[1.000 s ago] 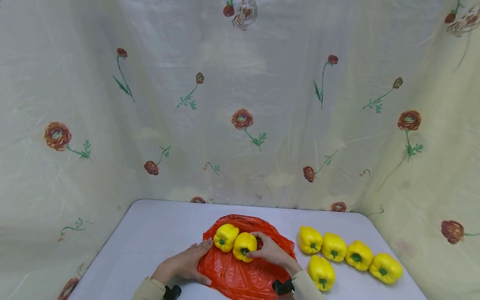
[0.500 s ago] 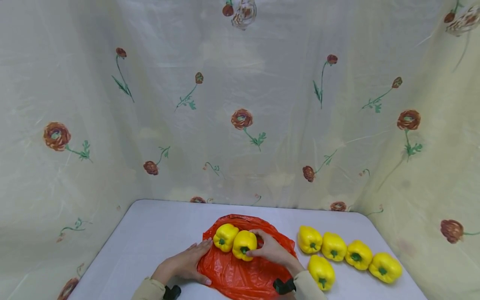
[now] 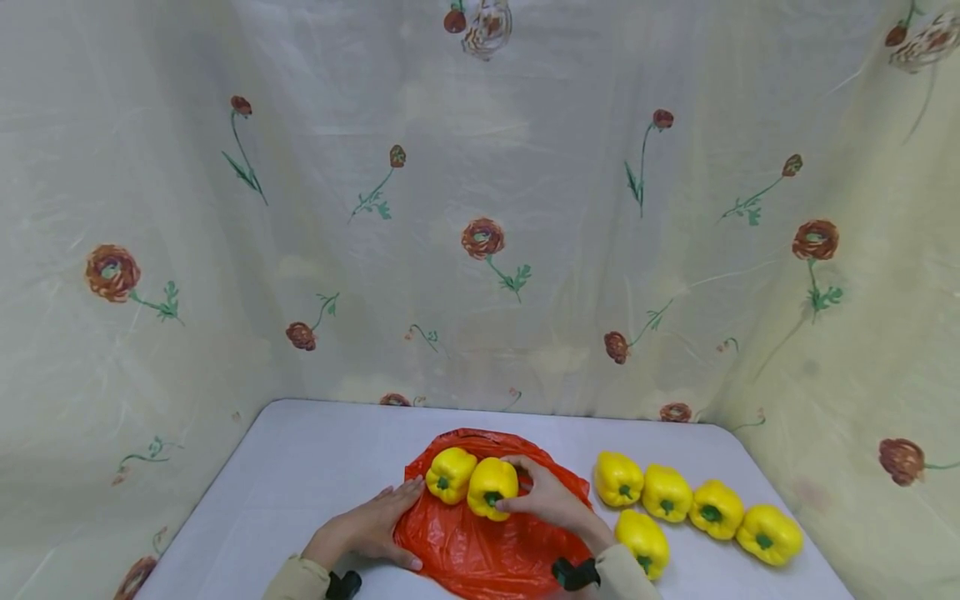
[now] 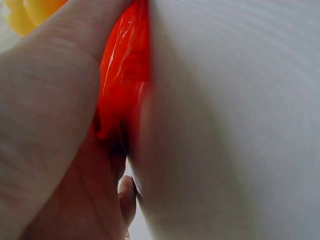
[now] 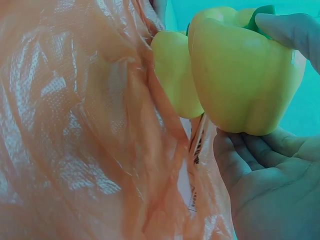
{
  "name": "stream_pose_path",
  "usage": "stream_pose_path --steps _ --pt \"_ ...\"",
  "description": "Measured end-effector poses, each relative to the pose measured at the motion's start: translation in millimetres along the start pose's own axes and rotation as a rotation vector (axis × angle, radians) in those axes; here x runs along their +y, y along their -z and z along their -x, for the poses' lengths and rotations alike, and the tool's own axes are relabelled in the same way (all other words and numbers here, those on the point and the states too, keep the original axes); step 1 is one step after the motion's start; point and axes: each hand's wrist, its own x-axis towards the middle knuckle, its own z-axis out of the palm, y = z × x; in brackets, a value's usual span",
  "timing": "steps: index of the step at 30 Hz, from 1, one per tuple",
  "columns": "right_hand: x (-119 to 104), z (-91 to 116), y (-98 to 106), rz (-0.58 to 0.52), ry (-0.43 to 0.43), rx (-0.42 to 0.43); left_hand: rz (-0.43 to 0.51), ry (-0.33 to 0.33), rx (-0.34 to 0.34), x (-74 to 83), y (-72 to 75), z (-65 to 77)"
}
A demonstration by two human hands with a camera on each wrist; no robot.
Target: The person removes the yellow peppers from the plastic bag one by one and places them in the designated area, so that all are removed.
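A red plastic bag [image 3: 487, 542] lies flat on the white table [image 3: 300, 467]. Two yellow bell peppers rest on its far part. My right hand [image 3: 542, 498] grips the nearer yellow pepper [image 3: 492, 487], thumb on its green stem and fingers curled under it. In the right wrist view that pepper [image 5: 245, 75] touches the other pepper [image 5: 172, 75] above the bag [image 5: 90, 140]. The other pepper [image 3: 450, 475] sits just left of it. My left hand [image 3: 371, 523] lies flat on the bag's left edge, fingers straight. The left wrist view shows its fingers [image 4: 45, 100] pressing the bag [image 4: 125, 65].
Several more yellow peppers lie to the right of the bag: a row starting at one pepper [image 3: 619, 479] and ending at another [image 3: 768, 533], with one [image 3: 643, 542] nearer me. A flowered cloth [image 3: 480, 208] hangs behind and on both sides.
My right hand has shifted the held pepper slightly up and to the right. The left hand and the bag have stayed where they were.
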Motion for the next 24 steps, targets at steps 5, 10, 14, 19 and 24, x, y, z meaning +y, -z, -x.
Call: stream_pose_path --steps 5,10,14,19,24 --pt "-5 7 3 0.011 0.012 0.01 0.002 0.001 -0.004 0.1 0.1 -0.6" --pt "-7 14 6 0.03 -0.003 0.033 -0.007 -0.004 -0.005 -0.6 0.2 -1.2" --pt "-9 20 9 0.029 -0.014 0.046 -0.004 -0.003 -0.005 -0.4 0.0 -1.0" --pt "-11 29 14 0.047 -0.041 0.075 0.0 -0.002 -0.004 0.8 0.6 0.1" --pt "-10 39 23 0.092 -0.069 0.118 0.006 0.001 -0.004 1.9 1.1 1.0"
